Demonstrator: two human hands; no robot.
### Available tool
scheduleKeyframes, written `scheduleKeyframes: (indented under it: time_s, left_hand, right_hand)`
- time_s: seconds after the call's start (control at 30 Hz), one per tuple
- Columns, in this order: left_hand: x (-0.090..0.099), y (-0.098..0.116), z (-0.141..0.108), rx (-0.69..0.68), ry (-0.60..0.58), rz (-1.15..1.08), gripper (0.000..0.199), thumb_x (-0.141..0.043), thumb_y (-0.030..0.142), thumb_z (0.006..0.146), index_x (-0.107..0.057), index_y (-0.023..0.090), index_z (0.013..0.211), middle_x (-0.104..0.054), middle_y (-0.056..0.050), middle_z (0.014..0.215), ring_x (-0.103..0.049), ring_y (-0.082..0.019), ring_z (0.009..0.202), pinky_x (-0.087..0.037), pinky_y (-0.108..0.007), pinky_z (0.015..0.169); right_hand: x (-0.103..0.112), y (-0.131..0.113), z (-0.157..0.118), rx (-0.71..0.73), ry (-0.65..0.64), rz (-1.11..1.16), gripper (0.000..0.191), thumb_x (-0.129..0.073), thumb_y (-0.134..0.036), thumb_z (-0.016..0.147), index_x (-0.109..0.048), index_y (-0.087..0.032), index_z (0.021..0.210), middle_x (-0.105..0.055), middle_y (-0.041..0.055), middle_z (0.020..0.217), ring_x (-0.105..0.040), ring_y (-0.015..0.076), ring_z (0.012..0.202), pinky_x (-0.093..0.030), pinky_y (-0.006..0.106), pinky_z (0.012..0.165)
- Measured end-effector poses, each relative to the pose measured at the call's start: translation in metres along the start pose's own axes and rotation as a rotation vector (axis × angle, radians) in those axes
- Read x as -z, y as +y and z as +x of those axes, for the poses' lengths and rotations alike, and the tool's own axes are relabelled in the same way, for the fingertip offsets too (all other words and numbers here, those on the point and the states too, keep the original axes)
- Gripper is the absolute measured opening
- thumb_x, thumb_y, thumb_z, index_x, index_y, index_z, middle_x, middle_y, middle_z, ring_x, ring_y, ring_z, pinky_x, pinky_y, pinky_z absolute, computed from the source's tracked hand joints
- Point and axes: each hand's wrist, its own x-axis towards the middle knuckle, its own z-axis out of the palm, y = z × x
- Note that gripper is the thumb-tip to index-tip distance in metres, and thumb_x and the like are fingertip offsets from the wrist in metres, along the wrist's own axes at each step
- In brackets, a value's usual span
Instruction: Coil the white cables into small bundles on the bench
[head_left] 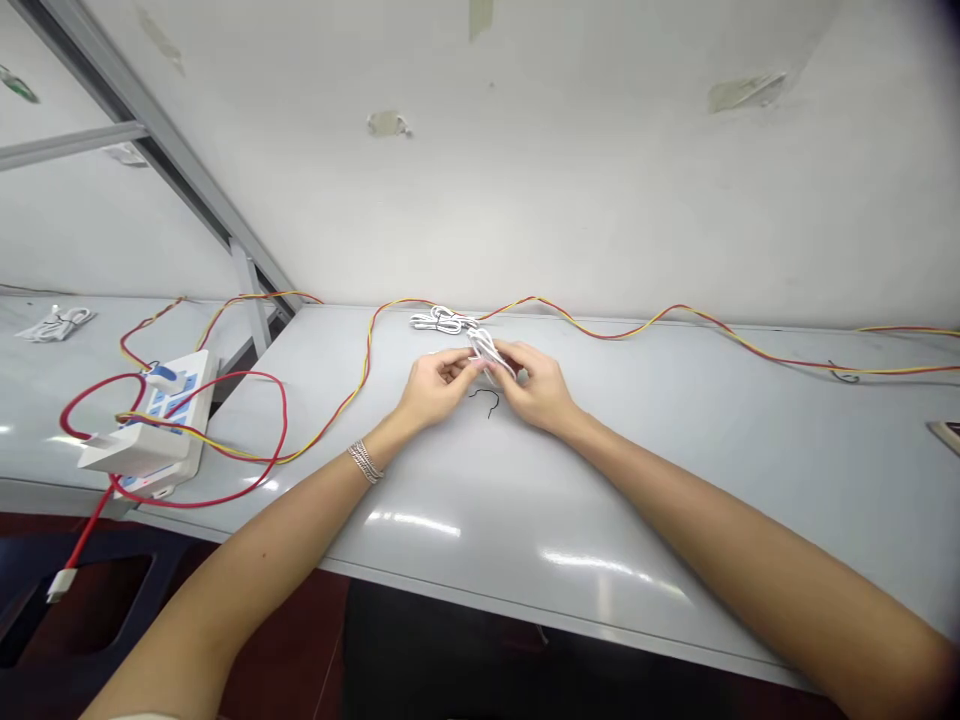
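- Left hand (442,382) narrow, fingertips pinched on a looped white cable (484,352); right hand (531,385) narrow too, fingers curled on the opposite side of the loops;
- cable held between both hands, just above a pale grey bench (697,480), apparently so the loops stay gathered;
- a coiled white cable bundle (439,321) lies just behind the hands; whether it is the same cable cannot be told;
- short black wire (486,401) on the bench just below the hands;
- silver chain bracelet (364,462) on the left wrist;
- red-and-yellow twin wire (600,331) snakes along the bench's back edge, seemingly kept clear of the hands, then loops toward a white power strip (146,420);
- red cable (82,535) drapes over the bench edge, its white plug (62,585) hanging free.
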Motion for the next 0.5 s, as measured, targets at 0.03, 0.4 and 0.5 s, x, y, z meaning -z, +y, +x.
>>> scheduleKeyframes:
  time_s: [0.03,0.4,0.5]
  left_hand:
    - [-0.0007,-0.0004,0.0003,-0.010,0.003,-0.029,0.035,-0.067,0.046,0.084,-0.074,0.013,0.097,-0.068,-0.005,0.074,-0.055,-0.012,0.056,-0.046,-0.026,0.053]
    - [0.0030,0.0022,0.0026,-0.107,0.160,-0.145,0.030,-0.068,0.044,0.084,-0.070,0.014,0.085,-0.068,-0.006,0.085,-0.064,-0.015,0.074,-0.054,-0.026,0.065]
    - [0.0041,0.0045,0.0033,-0.125,0.172,-0.159,0.027,-0.068,0.042,0.084,-0.069,0.015,0.084,-0.067,-0.007,0.090,-0.065,-0.017,0.083,-0.055,-0.028,0.074]
  right_hand:
    - [-0.0001,-0.0005,-0.0009,0.032,-0.033,-0.001,0.038,-0.051,-0.041,0.094,-0.065,-0.022,0.124,-0.065,0.0067,0.088,-0.055,0.0183,0.075,-0.048,0.032,0.074]
    - [0.0010,-0.0052,-0.0016,0.031,-0.160,0.132,0.043,-0.046,-0.034,0.096,-0.059,-0.021,0.135,-0.073,0.0060,0.113,-0.068,0.0194,0.097,-0.053,0.033,0.086]
    - [0.0003,-0.0055,-0.0017,0.030,-0.155,0.118,0.041,-0.053,-0.032,0.093,-0.062,-0.020,0.131,-0.074,0.0065,0.107,-0.069,0.0184,0.087,-0.053,0.031,0.076]
